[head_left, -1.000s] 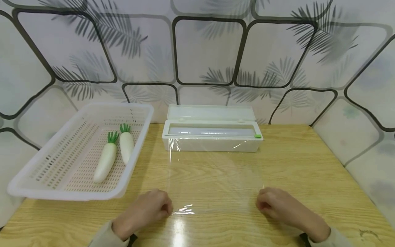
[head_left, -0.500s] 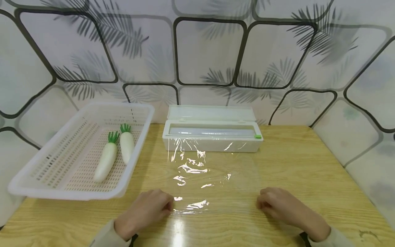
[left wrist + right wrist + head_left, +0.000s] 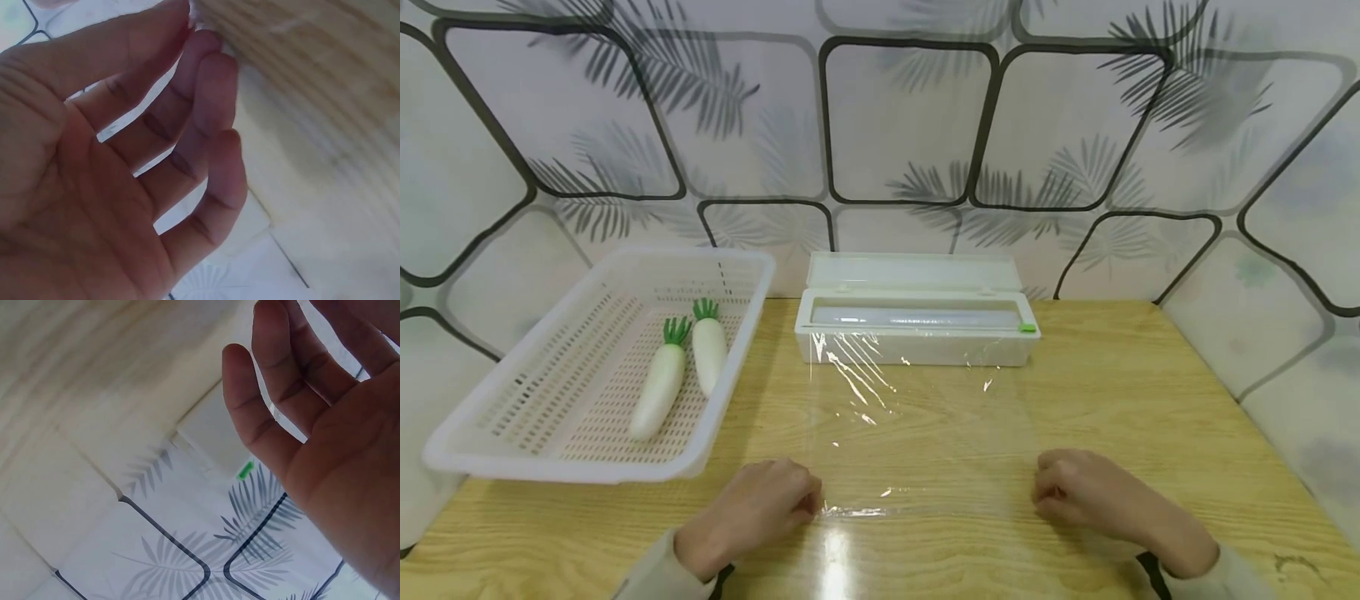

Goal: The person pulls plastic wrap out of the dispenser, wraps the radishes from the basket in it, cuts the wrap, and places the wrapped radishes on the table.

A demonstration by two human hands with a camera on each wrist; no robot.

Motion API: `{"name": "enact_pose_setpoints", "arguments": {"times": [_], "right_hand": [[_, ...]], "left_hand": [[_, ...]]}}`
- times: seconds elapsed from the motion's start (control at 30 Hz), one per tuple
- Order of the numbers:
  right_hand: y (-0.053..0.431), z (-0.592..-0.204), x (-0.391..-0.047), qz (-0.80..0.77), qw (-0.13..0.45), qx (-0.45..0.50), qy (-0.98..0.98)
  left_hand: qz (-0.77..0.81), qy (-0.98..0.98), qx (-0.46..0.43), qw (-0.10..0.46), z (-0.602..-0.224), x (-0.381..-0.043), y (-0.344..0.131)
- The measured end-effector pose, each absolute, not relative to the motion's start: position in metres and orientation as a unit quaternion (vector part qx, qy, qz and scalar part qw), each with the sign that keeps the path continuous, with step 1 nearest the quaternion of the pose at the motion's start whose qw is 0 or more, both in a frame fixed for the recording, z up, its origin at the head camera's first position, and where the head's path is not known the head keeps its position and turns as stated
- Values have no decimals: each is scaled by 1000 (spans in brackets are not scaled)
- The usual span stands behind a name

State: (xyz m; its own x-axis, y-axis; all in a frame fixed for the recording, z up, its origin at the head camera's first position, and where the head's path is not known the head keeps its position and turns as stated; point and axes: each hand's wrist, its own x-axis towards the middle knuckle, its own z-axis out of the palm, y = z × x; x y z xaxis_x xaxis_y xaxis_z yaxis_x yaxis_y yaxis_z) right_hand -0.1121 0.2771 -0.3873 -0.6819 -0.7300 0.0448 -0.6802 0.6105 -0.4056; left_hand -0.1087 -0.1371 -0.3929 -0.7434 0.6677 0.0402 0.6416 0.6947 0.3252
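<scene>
A sheet of clear cling film (image 3: 917, 450) stretches from the white wrap dispenser (image 3: 917, 347) toward the front of the table, with bright creases on its left part. At the front left corner my left hand (image 3: 756, 512) pinches the film between thumb and index finger. My right hand (image 3: 1112, 504) pinches the front right corner, though the film is barely visible there. In the left wrist view the left hand (image 3: 137, 137) shows its other fingers loosely curled. The right hand (image 3: 337, 419) is partly cut off in its wrist view, thumb and index tip hidden.
The dispenser's clear lid (image 3: 913, 271) stands raised, and a green slider (image 3: 1027, 328) sits at its right end. On the left, a white perforated basket (image 3: 490, 462) holds two white radishes (image 3: 658, 392) with green tops. A patterned wall covering (image 3: 902, 125) rises behind the wooden table (image 3: 1150, 400).
My right hand has shifted slightly to the right. The left hand stays nearly in place. Creases and reflections on the film have changed, first spreading, then lessening.
</scene>
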Motion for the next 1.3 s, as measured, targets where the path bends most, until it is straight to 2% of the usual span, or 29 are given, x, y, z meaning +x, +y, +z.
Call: {"name": "enact_pose_setpoints", "arguments": {"times": [0.17, 0.5, 0.73, 1.0, 1.3], "right_hand": [[274, -375, -116, -208, 38, -388, 897], [254, -356, -125, -181, -52, -405, 895], [234, -348, -128, -218, -73, -433, 872], [207, -338, -134, -240, -110, -451, 853], [191, -339, -147, -244, -141, -450, 848]], "left_hand": [[158, 914, 373, 11, -380, -109, -137], [196, 910, 362, -47, -334, -112, -142], [177, 921, 337, -84, -302, -119, -157], [168, 946, 269, -72, -279, -134, -181], [203, 947, 244, -44, -274, -159, -213]]}}
